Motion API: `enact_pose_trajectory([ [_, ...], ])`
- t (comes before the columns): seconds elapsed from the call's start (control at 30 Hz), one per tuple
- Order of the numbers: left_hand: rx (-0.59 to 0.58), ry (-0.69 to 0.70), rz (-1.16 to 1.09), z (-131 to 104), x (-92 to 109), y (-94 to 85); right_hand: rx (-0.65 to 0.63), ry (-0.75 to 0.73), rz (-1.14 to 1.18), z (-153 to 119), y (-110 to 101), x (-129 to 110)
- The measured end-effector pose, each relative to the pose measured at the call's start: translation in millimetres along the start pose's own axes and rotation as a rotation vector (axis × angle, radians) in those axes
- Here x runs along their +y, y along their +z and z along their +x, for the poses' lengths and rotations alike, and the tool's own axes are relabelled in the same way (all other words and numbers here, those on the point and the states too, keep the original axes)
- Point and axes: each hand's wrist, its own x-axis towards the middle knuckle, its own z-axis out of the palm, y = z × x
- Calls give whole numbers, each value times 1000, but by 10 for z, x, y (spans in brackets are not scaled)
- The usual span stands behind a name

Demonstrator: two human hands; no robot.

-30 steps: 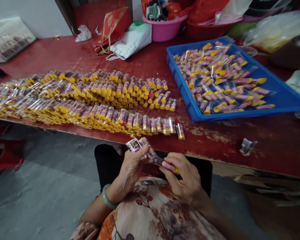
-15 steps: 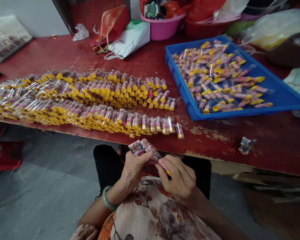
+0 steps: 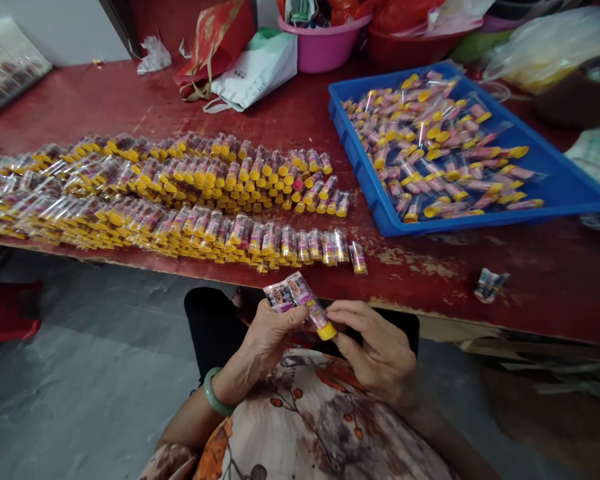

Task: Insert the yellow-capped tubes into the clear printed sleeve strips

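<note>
A small yellow-capped tube (image 3: 314, 313) is pinched at its cap end between the thumb and fingertips of the right hand (image 3: 380, 347), while its labelled body and a small stack of printed labels (image 3: 280, 296) are gripped by the closed fingers of the left hand (image 3: 267, 333); the tube is held over the lap, just below the near edge of the red table (image 3: 530, 280). A label appears to be wrapped about this tube already, though whether it is fully seated cannot be told. Much of the work is judged done: long rows of labelled tubes (image 3: 180, 193) are laid on the table ahead. A good share is judged left, since a blue tray (image 3: 570, 187) is covered with tubes in clear sleeves (image 3: 430, 153). The rows are cut off at the left edge, the number of labels in the stack is hidden by the fingers, and the label print is too small to read.
</note>
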Motion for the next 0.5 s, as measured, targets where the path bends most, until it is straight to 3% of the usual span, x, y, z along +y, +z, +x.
enact_pose_trajectory([
  [0.23, -76, -12, 4, -74, -29, 55, 235, 5, -56, 18, 165, -136],
  [0.5, -74, -33, 17, -74, -30, 54, 276, -21, -120, 21, 196, -153],
])
